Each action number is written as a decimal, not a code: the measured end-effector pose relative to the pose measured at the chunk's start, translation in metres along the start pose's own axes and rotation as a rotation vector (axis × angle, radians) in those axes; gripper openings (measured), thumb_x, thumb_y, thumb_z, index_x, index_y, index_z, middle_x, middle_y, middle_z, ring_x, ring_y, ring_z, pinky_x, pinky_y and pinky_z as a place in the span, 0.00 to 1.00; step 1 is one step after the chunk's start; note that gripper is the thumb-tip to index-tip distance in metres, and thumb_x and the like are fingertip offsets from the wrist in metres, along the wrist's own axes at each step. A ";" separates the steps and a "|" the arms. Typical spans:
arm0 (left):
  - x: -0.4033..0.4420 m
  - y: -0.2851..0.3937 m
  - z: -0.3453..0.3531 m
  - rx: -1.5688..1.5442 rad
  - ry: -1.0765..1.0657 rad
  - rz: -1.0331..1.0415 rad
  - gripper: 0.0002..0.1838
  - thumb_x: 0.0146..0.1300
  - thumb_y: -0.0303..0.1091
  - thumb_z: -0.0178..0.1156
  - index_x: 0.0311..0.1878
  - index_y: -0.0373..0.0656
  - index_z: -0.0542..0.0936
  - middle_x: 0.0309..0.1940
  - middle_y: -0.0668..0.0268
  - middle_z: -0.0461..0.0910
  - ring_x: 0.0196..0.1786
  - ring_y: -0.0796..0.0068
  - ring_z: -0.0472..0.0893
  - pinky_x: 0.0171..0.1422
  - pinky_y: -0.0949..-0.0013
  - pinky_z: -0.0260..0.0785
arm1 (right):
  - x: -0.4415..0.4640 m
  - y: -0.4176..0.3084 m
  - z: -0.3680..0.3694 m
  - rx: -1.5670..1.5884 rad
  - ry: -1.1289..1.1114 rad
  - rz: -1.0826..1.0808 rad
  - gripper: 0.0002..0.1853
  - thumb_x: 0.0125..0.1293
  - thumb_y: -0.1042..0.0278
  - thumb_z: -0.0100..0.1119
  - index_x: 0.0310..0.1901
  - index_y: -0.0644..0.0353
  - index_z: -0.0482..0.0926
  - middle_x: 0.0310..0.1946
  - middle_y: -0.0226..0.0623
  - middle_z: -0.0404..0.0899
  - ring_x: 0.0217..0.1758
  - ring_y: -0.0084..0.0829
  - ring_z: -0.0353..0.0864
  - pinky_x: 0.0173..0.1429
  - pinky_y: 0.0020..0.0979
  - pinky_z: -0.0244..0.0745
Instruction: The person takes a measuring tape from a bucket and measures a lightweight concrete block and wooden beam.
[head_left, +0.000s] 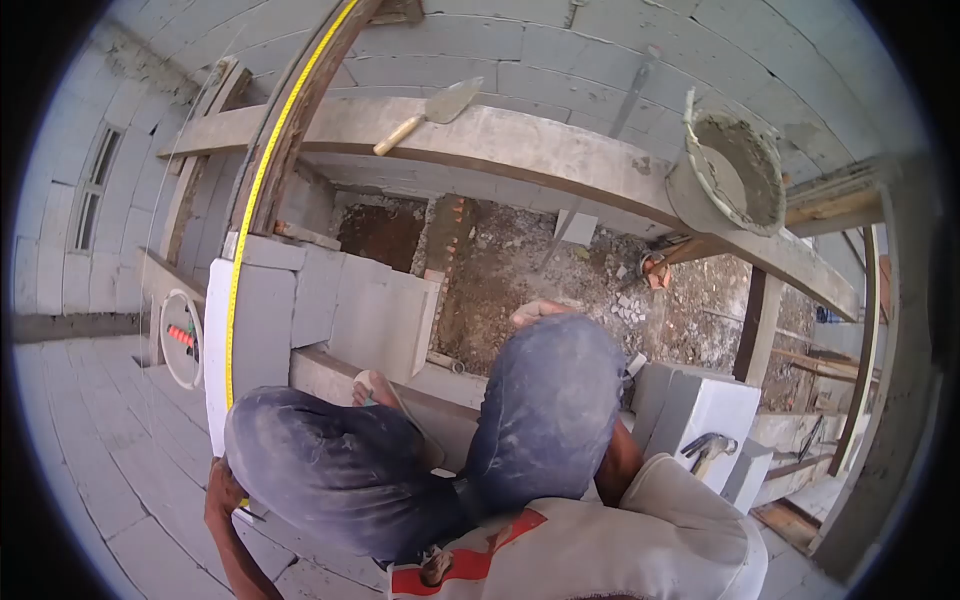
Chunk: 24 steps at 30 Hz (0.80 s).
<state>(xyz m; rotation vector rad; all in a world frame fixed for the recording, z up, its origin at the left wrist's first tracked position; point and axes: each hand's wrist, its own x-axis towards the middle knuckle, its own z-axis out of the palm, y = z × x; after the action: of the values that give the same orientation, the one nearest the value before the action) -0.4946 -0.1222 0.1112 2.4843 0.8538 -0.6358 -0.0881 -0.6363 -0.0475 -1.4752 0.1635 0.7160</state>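
My left hand (226,488) is closed at the lower left, by the near end of a block wall. It grips a tape measure, whose yellow blade (240,240) runs away from me along the white block edge and up a wooden post. Only a bit of yellow shows below the fingers. My right arm passes behind my right knee. Part of my right hand (540,312) shows past the knee, fingers stretched out and nothing visible in them; the rest is hidden.
A trowel (452,100) and a mortar bucket (735,180) rest on a plank (540,145). A hammer (708,450) lies on white blocks at right. A coiled hose or ring (182,338) is at left. Rubble ground (500,270) lies below.
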 end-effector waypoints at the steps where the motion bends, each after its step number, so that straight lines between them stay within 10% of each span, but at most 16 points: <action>1: -0.002 0.006 0.001 0.003 0.025 -0.075 0.21 0.65 0.31 0.52 0.56 0.29 0.83 0.52 0.39 0.83 0.59 0.36 0.78 0.69 0.49 0.72 | -0.010 0.007 -0.004 0.031 0.002 0.000 0.07 0.71 0.67 0.73 0.43 0.62 0.88 0.29 0.26 0.83 0.34 0.15 0.77 0.40 0.27 0.74; 3: 0.006 -0.047 0.007 -0.054 -0.033 -0.010 0.20 0.68 0.34 0.53 0.53 0.29 0.84 0.53 0.38 0.83 0.56 0.31 0.80 0.64 0.46 0.73 | -0.028 0.025 -0.017 -0.103 -0.033 -0.189 0.07 0.71 0.68 0.73 0.43 0.62 0.88 0.29 0.27 0.84 0.34 0.16 0.78 0.40 0.27 0.74; 4: 0.013 -0.078 0.007 -0.056 -0.088 0.026 0.26 0.67 0.37 0.54 0.63 0.29 0.79 0.52 0.42 0.85 0.53 0.45 0.83 0.60 0.53 0.75 | -0.033 0.033 -0.025 -0.175 -0.041 -0.303 0.07 0.71 0.68 0.73 0.43 0.62 0.88 0.30 0.27 0.84 0.34 0.16 0.78 0.40 0.28 0.74; 7: 0.021 -0.134 0.011 -0.261 -0.224 0.000 0.45 0.58 0.28 0.67 0.83 0.50 0.68 0.75 0.43 0.74 0.71 0.41 0.77 0.74 0.51 0.72 | -0.040 0.037 -0.044 -0.346 -0.016 -0.545 0.07 0.71 0.68 0.73 0.43 0.63 0.88 0.30 0.28 0.84 0.34 0.17 0.79 0.40 0.28 0.75; 10: 0.021 -0.053 -0.005 0.237 -0.325 -0.186 0.44 0.58 0.28 0.66 0.82 0.44 0.68 0.74 0.41 0.75 0.67 0.36 0.78 0.69 0.47 0.73 | -0.052 0.014 -0.059 -0.237 0.115 -0.351 0.07 0.71 0.69 0.72 0.44 0.63 0.88 0.31 0.30 0.85 0.34 0.18 0.80 0.40 0.28 0.76; 11: 0.012 0.030 -0.012 -0.033 -0.219 -0.394 0.42 0.61 0.30 0.66 0.82 0.41 0.68 0.75 0.41 0.74 0.70 0.37 0.77 0.71 0.49 0.72 | -0.060 0.002 -0.066 -0.193 0.162 -0.273 0.08 0.71 0.68 0.72 0.44 0.64 0.88 0.32 0.32 0.86 0.34 0.19 0.80 0.40 0.29 0.76; 13: 0.032 -0.125 0.009 0.239 -0.055 0.516 0.41 0.67 0.33 0.63 0.83 0.39 0.65 0.75 0.42 0.74 0.70 0.38 0.77 0.72 0.50 0.72 | -0.079 -0.010 -0.084 -0.237 0.349 -0.332 0.09 0.73 0.66 0.72 0.45 0.63 0.89 0.31 0.29 0.85 0.29 0.16 0.77 0.36 0.26 0.74; 16: 0.012 -0.008 -0.008 0.229 -0.208 -0.085 0.38 0.72 0.36 0.60 0.83 0.36 0.64 0.73 0.41 0.76 0.68 0.38 0.78 0.72 0.50 0.71 | -0.124 -0.053 -0.096 -0.321 0.595 -0.349 0.07 0.70 0.68 0.75 0.43 0.62 0.90 0.28 0.31 0.84 0.25 0.18 0.74 0.31 0.26 0.71; 20: 0.004 0.032 -0.004 -0.231 -0.116 -0.383 0.35 0.75 0.34 0.58 0.82 0.37 0.65 0.69 0.39 0.78 0.60 0.41 0.82 0.62 0.49 0.77 | -0.170 -0.041 -0.137 -0.686 0.827 -0.445 0.05 0.69 0.68 0.75 0.42 0.60 0.91 0.18 0.26 0.75 0.21 0.15 0.66 0.26 0.27 0.62; 24: 0.018 0.024 -0.007 0.057 -0.190 -0.256 0.37 0.70 0.36 0.63 0.82 0.42 0.67 0.69 0.41 0.78 0.56 0.39 0.84 0.57 0.48 0.80 | -0.203 -0.036 -0.158 -0.791 1.027 -0.374 0.06 0.70 0.68 0.75 0.42 0.61 0.90 0.18 0.27 0.76 0.21 0.15 0.67 0.27 0.28 0.64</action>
<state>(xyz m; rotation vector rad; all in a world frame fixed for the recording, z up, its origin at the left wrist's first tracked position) -0.4639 -0.1275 0.1126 2.3354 1.1012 -0.9780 -0.1784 -0.8513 0.0681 -2.4455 0.3941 -0.4068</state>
